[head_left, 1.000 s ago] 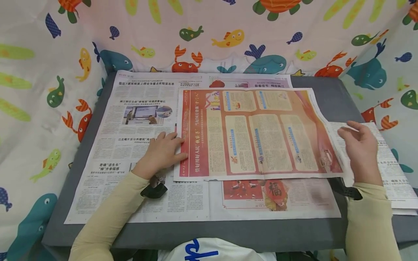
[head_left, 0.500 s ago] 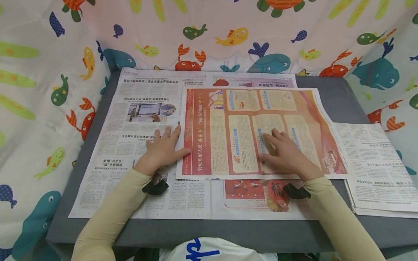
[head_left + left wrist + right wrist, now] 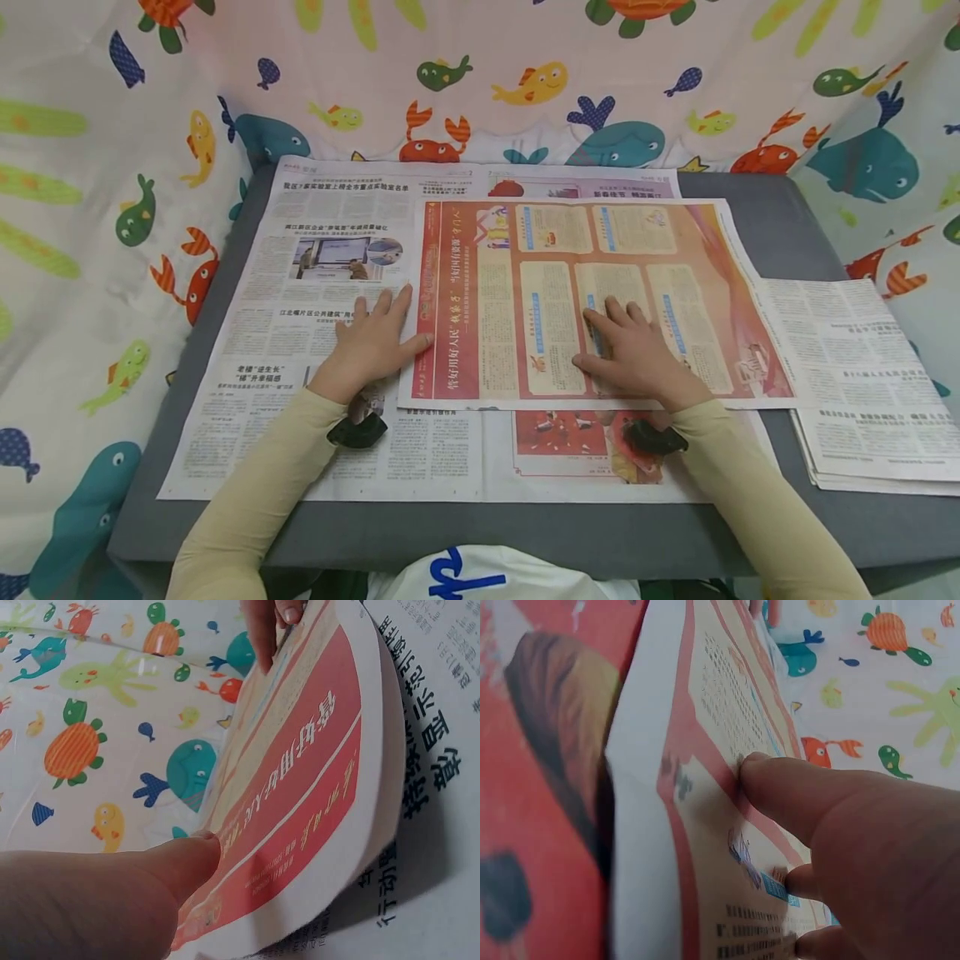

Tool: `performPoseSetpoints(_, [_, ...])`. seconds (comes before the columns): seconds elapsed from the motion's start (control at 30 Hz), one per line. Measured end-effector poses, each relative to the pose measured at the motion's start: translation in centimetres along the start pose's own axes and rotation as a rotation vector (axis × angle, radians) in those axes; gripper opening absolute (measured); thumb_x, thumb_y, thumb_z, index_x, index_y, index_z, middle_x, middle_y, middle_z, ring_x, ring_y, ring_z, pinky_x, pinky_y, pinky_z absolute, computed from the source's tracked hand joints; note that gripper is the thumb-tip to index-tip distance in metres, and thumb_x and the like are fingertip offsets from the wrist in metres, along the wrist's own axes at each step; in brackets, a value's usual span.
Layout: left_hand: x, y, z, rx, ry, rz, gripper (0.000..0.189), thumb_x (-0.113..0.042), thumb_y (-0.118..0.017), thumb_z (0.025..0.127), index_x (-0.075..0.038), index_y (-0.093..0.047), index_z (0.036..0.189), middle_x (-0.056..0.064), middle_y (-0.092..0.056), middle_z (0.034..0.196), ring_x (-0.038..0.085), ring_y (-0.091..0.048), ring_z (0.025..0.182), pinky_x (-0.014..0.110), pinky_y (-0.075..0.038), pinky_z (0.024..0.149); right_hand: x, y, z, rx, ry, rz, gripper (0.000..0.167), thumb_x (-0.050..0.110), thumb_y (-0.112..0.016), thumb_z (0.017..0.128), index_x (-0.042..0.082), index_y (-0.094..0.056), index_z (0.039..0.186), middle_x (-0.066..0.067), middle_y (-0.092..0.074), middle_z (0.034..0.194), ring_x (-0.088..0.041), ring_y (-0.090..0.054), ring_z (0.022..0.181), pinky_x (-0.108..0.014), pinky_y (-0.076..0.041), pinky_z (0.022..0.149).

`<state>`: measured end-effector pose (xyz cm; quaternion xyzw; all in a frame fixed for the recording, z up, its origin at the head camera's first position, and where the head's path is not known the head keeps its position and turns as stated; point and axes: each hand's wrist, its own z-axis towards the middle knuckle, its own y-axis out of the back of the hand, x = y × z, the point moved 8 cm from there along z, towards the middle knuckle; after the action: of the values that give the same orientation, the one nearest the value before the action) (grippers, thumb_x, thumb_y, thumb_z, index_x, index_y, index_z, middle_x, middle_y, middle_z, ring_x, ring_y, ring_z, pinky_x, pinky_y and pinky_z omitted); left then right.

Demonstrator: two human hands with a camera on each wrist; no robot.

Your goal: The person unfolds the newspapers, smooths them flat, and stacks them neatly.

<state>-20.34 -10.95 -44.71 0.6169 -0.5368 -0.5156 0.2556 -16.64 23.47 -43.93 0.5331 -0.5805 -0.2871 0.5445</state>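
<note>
A folded newspaper (image 3: 495, 333) with a red and orange page up lies on a larger spread newspaper (image 3: 247, 333). My left hand (image 3: 375, 343) rests at its left edge, fingers spread over the spread sheet. In the left wrist view the left thumb (image 3: 187, 862) touches the red margin, and the near edge bows up a little. The right hand (image 3: 637, 354) lies on the middle of the orange page with its fingers extended. Its thumb (image 3: 795, 791) and fingertips touch the printed columns in the right wrist view.
A stack of newspapers (image 3: 870, 400) sits at the right side of the grey table (image 3: 525, 533). Behind and beside the table hangs a curtain (image 3: 495, 125) printed with sea animals. Black wrist cameras (image 3: 358, 431) are strapped under both wrists.
The right hand has come from above the stack at the right onto the orange page, then slid slightly left. The left hand has stayed at the left edge.
</note>
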Motion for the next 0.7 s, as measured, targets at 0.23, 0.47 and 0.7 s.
performPoseSetpoints(0.23, [-0.1,0.0,0.1,-0.01,0.002,0.028,0.092,-0.063,-0.055,0.096,-0.02,-0.013,0.166,0.023,-0.017,0.169,0.059,-0.01,0.152,0.086,-0.016,0.108,1.0,-0.3,0.3,0.0,-0.003,-0.008,0.081,0.049,-0.065,0.095,0.01,-0.035,0.159,-0.03,-0.017,0.167,-0.058,-0.01,0.153,-0.082,-0.014,0.113])
performPoseSetpoints(0.47, [0.0,-0.1,0.2,-0.025,0.004,0.038,0.09,-0.063,-0.053,0.096,-0.02,-0.015,0.166,0.023,-0.017,0.169,0.057,-0.011,0.153,0.085,-0.017,0.109,2.1,-1.0,0.5,-0.009,-0.004,-0.042,0.081,0.05,-0.065,0.094,0.012,-0.036,0.159,-0.028,-0.018,0.168,-0.056,-0.012,0.153,-0.081,-0.015,0.113])
performPoseSetpoints(0.7, [0.2,0.3,0.1,-0.071,0.016,0.012,0.089,-0.059,-0.055,0.098,-0.017,-0.014,0.165,0.031,-0.009,0.167,0.058,-0.016,0.151,0.084,-0.023,0.108,3.2,-1.2,0.5,0.009,0.003,-0.122,0.084,0.054,-0.064,0.093,0.013,-0.034,0.16,-0.027,-0.022,0.167,-0.054,-0.021,0.15,-0.079,-0.023,0.112])
